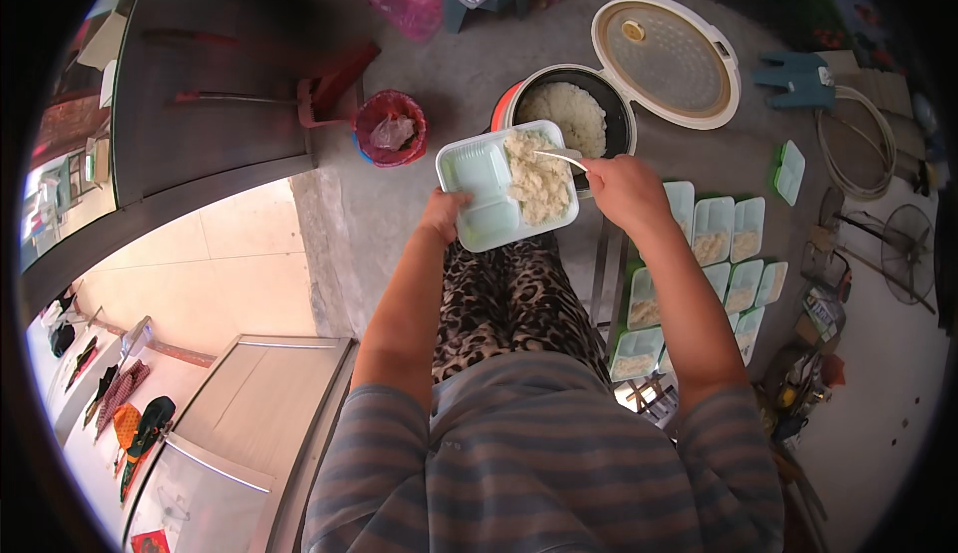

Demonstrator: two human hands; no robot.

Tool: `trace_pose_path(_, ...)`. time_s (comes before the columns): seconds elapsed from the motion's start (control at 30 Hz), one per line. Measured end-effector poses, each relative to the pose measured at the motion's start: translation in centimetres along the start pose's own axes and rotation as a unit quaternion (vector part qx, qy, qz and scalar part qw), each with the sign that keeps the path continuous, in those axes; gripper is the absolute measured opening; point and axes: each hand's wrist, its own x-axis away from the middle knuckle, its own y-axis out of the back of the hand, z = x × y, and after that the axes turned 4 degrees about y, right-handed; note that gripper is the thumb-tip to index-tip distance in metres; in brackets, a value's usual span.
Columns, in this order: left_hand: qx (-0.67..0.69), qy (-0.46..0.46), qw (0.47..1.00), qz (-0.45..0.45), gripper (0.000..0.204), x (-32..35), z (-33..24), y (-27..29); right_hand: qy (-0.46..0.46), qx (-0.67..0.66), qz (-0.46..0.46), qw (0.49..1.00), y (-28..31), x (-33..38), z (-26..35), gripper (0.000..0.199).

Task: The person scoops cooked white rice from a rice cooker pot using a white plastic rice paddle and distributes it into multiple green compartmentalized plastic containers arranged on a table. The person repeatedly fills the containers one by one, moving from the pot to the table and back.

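While gripping the pale compartment tray [474,176] by its left edge with the left hand [445,214], holds a white spoon [562,159] in the closed right hand [629,192], over rice [539,192] between both hands, near the open cooker [631,144].

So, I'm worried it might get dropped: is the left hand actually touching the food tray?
Touching. The head view shows it plainly: the left hand grips the left side of the food tray, its thumb over the edge.
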Motion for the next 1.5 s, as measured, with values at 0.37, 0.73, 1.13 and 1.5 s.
trace_pose_path(0.37,-0.018,0.000,1.000,-0.004,0.040,0.2,-0.6,-0.5,0.026,0.015,-0.052,0.998,-0.1,-0.2,1.3,0.021)
trace_pose_path(0.73,-0.006,0.006,1.000,-0.013,0.040,-0.3,0.2,-0.5,0.113,0.069,0.015,0.991,-2.0,1.2,-0.6,0.021)
trace_pose_path(1.13,-0.028,0.004,1.000,-0.002,0.041,0.1,-0.5,-1.5,0.026,-0.025,-0.049,0.998,-3.4,-3.2,-1.3,0.018)
trace_pose_path(1.5,-0.014,0.002,1.000,-0.007,0.041,0.4,-0.5,-1.3,0.143,0.074,0.008,0.987,-1.1,2.7,-1.6,0.021)
